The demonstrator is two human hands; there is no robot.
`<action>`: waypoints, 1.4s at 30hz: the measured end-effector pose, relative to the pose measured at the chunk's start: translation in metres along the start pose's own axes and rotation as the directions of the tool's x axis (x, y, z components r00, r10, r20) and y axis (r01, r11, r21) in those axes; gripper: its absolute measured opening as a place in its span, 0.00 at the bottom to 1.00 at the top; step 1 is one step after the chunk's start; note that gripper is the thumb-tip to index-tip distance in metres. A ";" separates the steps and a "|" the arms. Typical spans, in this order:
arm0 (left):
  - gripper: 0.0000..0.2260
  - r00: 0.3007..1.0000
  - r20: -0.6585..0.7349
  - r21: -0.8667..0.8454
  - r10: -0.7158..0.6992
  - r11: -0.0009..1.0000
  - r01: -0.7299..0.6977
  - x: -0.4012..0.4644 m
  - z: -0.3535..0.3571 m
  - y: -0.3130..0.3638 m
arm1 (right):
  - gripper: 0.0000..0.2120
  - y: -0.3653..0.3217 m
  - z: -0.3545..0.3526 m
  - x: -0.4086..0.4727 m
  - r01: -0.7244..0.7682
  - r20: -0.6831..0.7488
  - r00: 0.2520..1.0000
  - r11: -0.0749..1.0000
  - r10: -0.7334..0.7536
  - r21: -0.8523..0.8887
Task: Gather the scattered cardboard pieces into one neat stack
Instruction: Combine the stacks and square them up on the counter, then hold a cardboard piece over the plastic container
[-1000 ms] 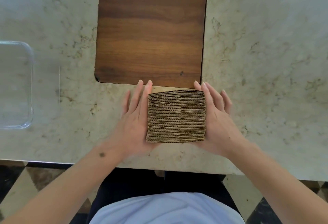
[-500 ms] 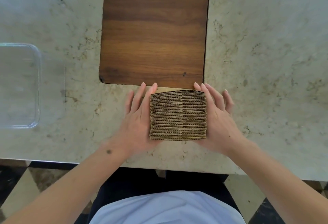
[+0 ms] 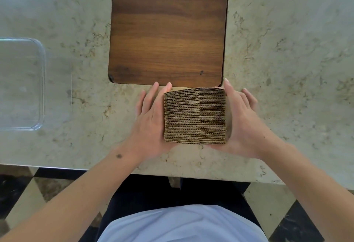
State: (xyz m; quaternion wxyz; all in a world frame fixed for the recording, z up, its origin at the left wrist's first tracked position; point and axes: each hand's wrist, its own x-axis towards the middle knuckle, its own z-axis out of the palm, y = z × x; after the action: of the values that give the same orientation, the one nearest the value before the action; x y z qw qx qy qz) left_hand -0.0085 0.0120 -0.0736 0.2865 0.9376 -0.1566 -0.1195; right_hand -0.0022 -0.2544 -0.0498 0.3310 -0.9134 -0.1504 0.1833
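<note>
Cardboard stack (image 3: 195,115), corrugated edges flush, stands pressed between flat, straight-fingered left (image 3: 151,115) and right hands (image 3: 242,119).

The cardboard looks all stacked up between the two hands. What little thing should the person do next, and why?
Probably ease both hands away. The cardboard stack stands on the marble counter with its edges lined up, the left hand and right hand pressing flat against its sides, and no loose pieces in view. One light squeeze first could settle any last unevenness.
</note>
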 end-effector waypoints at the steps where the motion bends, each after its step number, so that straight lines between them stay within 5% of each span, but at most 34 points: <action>1: 0.54 1.000 -0.001 -0.003 -0.003 1.000 0.003 0.000 0.000 0.000 | 0.65 0.000 0.000 0.002 0.008 -0.007 1.000 1.000 -0.008 -0.003; 5: 0.54 1.000 0.009 -0.058 -0.030 0.998 0.030 0.003 -0.002 0.002 | 0.56 0.000 -0.001 0.009 0.023 -0.001 1.000 0.997 -0.023 0.072; 9: 0.48 0.992 0.036 -0.349 -0.121 0.929 0.126 0.007 -0.017 0.009 | 0.52 -0.014 -0.008 0.014 -0.073 0.049 0.997 0.957 0.062 0.280; 12: 0.47 0.978 0.129 -0.553 -0.163 0.807 0.207 0.010 -0.040 0.011 | 0.48 -0.028 -0.018 0.020 -0.104 0.119 0.992 0.854 0.050 0.510; 16: 0.47 0.955 0.195 -0.767 -0.222 0.573 0.290 0.005 -0.077 0.019 | 0.46 -0.057 -0.039 0.027 -0.354 0.329 0.928 0.688 0.175 0.633; 21: 0.42 0.945 0.146 -0.916 -0.292 0.321 0.240 -0.005 -0.108 0.034 | 0.44 -0.106 -0.039 0.025 -0.499 0.430 0.866 0.399 0.254 0.769; 26: 0.33 0.921 0.041 -0.988 -0.388 0.119 0.095 -0.023 -0.121 0.047 | 0.46 -0.165 -0.027 0.022 -0.507 0.439 0.849 0.222 0.292 0.833; 34: 0.35 0.838 -0.039 -0.999 -0.545 0.048 -0.016 -0.054 -0.158 0.022 | 0.43 -0.235 0.002 0.043 -0.510 0.454 0.856 0.263 0.247 0.819; 42: 0.30 0.767 -0.097 -0.995 -0.634 0.039 -0.094 -0.099 -0.235 -0.078 | 0.42 -0.339 0.061 0.114 -0.504 0.445 0.863 0.391 0.238 0.770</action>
State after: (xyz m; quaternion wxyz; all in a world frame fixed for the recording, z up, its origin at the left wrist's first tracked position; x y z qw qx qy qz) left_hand -0.0083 0.2268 0.0843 0.8312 0.4995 0.2437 0.0159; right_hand 0.0203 0.0738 0.1032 0.6714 -0.5950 0.1308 0.4220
